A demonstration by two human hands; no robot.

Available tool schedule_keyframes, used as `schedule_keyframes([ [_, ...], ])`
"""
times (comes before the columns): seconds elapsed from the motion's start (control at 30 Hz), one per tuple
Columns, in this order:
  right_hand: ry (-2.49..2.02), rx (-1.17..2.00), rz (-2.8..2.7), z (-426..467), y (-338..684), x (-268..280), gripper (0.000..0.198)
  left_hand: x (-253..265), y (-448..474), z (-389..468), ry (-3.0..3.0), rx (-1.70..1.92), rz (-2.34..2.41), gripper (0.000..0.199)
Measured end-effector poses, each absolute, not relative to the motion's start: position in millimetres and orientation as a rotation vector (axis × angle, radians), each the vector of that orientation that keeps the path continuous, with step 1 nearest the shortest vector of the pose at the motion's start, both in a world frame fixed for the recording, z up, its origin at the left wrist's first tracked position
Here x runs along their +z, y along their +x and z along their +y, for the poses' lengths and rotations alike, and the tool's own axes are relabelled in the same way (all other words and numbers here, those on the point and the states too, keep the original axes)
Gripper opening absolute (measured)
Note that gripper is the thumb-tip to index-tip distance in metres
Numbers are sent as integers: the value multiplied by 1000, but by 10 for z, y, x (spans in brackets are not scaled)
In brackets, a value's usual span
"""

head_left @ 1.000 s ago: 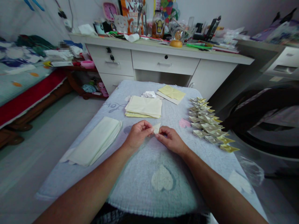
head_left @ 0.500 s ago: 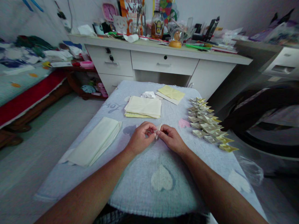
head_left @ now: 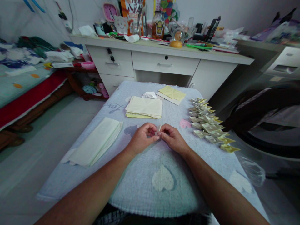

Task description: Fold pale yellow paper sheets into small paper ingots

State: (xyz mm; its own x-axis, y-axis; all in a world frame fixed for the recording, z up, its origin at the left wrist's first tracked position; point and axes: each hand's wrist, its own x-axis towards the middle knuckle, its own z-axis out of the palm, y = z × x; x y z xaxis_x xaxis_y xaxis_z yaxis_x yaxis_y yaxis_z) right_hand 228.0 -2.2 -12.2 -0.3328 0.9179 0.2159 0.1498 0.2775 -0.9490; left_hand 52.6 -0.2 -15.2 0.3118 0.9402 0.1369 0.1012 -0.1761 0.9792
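Between my fingertips is a small folded piece of paper (head_left: 158, 128), mostly hidden by them. My left hand (head_left: 145, 135) is closed, pinching the paper's left side between thumb and fingers. From the right, my right hand (head_left: 172, 137) pinches the same piece, fingers curled. Just beyond my hands lies a stack of cream and yellow paper sheets (head_left: 144, 107). To the left rests a pile of long pale folded paper (head_left: 96, 142). Rows of folded paper boats (head_left: 208, 123), white and yellow, stand along the right side of the table.
A blue-grey cloth with hearts covers the table (head_left: 145, 175). At its far end lie a yellow sheet (head_left: 172, 92) and a crumpled white tissue (head_left: 149, 94). Behind stands a cluttered white desk (head_left: 164, 61). A washing machine (head_left: 278, 67) is on the right, a bed (head_left: 28, 84) on the left.
My left fingers have shifted slightly on the folded paper, the thumb now stretched further right. Less of the paper shows above my fingertips. The sheets and boats have stayed put.
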Motion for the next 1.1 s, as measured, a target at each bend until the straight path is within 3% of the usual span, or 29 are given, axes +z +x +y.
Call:
schedule_keyframes([
  [0.63,-805,1318,-1498,-5,2268,-214,24,-143,518,4,1347,1025,918,29],
  [0.8,-833,1208,-1542,-20,2263,-210,25,-141,536,4,1338,1041,972,29],
  [1.1,-952,850,-1767,-61,2230,-113,7,-143,603,-22,1196,999,1075,23],
])
